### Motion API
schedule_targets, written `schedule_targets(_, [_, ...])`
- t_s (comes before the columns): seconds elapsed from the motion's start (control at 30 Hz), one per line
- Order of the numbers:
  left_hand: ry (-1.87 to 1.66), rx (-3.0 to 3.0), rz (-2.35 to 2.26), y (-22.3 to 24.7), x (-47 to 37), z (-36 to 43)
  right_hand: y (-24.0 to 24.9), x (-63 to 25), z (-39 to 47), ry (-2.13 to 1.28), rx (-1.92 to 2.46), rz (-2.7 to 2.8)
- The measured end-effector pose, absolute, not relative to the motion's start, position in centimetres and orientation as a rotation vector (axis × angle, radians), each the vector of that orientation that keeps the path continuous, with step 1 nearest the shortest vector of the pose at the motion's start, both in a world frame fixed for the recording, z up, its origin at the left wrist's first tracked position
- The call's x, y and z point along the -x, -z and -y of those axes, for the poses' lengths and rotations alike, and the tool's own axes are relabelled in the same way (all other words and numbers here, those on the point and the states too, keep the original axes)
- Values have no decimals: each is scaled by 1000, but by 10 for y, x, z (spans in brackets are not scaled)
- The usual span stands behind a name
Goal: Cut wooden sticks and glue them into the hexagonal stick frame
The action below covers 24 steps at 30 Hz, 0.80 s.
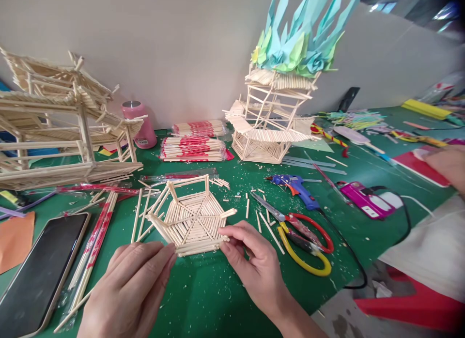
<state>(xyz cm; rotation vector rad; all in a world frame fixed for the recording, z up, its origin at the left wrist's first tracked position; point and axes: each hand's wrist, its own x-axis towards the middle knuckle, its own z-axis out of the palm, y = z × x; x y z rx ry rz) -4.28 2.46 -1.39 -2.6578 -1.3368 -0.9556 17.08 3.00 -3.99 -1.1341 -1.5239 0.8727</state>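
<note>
We hold the hexagonal stick frame (196, 217) by its near corners, our left hand (127, 284) at one and our right hand (254, 265) at the other. Scissors (290, 222) and a blue glue gun (296, 188) lie to its right on the green surface (210, 299).

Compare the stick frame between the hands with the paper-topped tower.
The frame is low, with short posts; the tower is tiered.
The frame is open-topped; the tower bears blue-green paper.
The left hand and right hand meet the frame; neither touches the tower.
Both are built of pale sticks.
</note>
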Motion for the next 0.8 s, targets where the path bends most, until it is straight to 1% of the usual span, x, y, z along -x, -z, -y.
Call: schedule_targets(0.8, [961,2632,1390,13,42,-23,41,-171,-30,-865,1142,1534])
